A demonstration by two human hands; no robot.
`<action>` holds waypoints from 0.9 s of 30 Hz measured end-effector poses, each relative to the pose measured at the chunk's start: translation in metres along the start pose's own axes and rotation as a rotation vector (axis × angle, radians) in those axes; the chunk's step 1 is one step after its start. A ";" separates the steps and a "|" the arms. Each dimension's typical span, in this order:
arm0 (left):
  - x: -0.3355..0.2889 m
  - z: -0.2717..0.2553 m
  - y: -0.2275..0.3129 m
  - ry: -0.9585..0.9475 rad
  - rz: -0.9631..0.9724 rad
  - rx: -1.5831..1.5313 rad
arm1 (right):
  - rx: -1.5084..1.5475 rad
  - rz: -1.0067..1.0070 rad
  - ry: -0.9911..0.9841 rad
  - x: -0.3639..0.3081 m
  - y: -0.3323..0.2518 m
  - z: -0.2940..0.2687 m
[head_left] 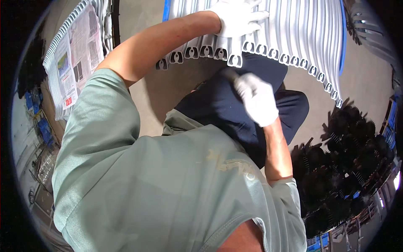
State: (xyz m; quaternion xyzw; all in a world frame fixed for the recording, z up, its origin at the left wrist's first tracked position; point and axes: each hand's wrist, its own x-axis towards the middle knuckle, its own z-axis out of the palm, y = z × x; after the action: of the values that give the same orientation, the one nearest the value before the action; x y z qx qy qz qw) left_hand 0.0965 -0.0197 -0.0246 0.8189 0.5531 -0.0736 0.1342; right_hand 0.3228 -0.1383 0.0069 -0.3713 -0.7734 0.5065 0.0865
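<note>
Aluminium profiles [294,29] lengthwise away; cut ends near.

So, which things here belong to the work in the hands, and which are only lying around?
In use:
- row of grey aluminium profiles, ends facing the person
- left hand, white glove, resting on top of the profiles
- right hand, white glove, gripping a small tool; its tip is blurred
- the one profile end sticking out nearest the tool

Lying about:
- newspaper on another stack
- black finned parts
</note>
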 end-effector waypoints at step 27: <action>-0.025 0.014 -0.011 0.296 -0.119 0.228 | -0.004 0.150 0.244 0.038 -0.032 0.012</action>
State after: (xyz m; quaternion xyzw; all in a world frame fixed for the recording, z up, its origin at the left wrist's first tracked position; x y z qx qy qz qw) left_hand 0.0767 -0.0421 -0.0323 0.7965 0.6025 -0.0221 -0.0469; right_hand 0.2742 -0.1288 0.0190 -0.4870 -0.7283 0.4611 0.1410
